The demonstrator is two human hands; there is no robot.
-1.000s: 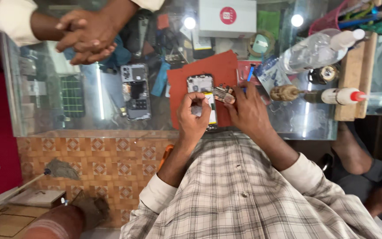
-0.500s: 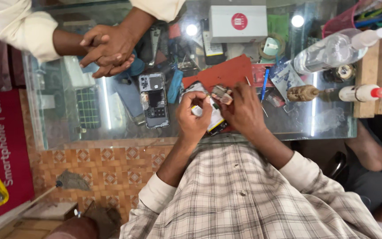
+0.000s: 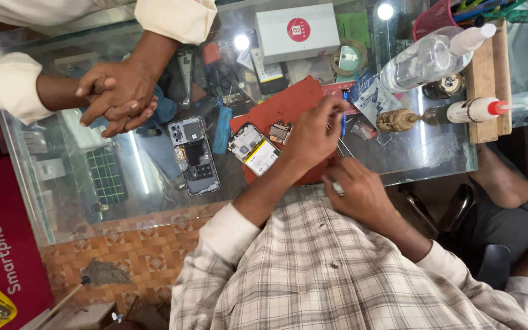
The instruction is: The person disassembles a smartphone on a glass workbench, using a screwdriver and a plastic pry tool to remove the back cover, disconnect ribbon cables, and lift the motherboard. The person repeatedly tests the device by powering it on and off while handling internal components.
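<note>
**Here, the opened phone lies left of the nearer hand**

Plainly, what I watch is my left hand [image 3: 313, 131], just right of centre frame over the red rubber work mat [image 3: 294, 98]. Its fingers are curled, tips toward a thin blue-handled tool [image 3: 344, 116]; I cannot tell whether they pinch it. The opened phone with its white-and-yellow battery [image 3: 253, 148] lies left of that hand, close by, with its long axis slanting from upper left to lower right. A small bare circuit board [image 3: 280, 131] sits between them. My right hand [image 3: 362, 195] is farther off, at the glass counter's [image 3: 154, 183] near edge, loosely closed on nothing I can make out.
</note>
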